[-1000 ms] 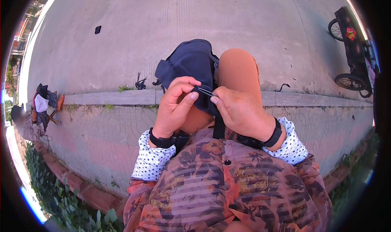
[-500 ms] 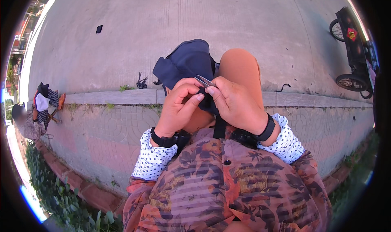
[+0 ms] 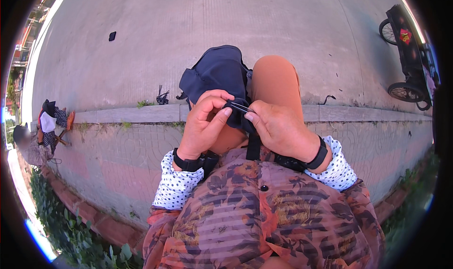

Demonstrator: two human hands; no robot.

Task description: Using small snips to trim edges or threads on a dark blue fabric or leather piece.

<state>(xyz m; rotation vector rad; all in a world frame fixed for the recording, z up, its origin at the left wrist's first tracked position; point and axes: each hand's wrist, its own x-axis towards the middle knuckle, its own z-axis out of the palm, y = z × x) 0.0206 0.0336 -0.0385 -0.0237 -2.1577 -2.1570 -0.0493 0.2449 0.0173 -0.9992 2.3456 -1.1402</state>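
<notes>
Dark navy fabric (image 3: 214, 71), some garment or bag-like piece, is draped over my left knee. My left hand (image 3: 200, 127) is closed, thumb and forefinger pinching a gathered black edge of it. My right hand (image 3: 281, 130) grips slim metal tweezers (image 3: 239, 107) between thumb and fingers. Their two pointed prongs reach leftward to the pinched edge, near my left fingertips. Whether the tips grasp a thread is too small to tell. Below the hands, a black strap (image 3: 253, 147) hangs down against my patterned top.
A kerb (image 3: 339, 113) runs across beyond my knees. Black scraps (image 3: 162, 97) and a dark flat object (image 3: 112, 36) lie on the pavement. Another person (image 3: 35, 144) sits at far left. A dark three-wheeled cart (image 3: 408, 52) stands at right, and leafy plants (image 3: 71, 231) grow behind left.
My right hand has shifted slightly right and down, and the tweezers have turned flatter, tips now against the dark fabric. The left hand keeps its pinch.
</notes>
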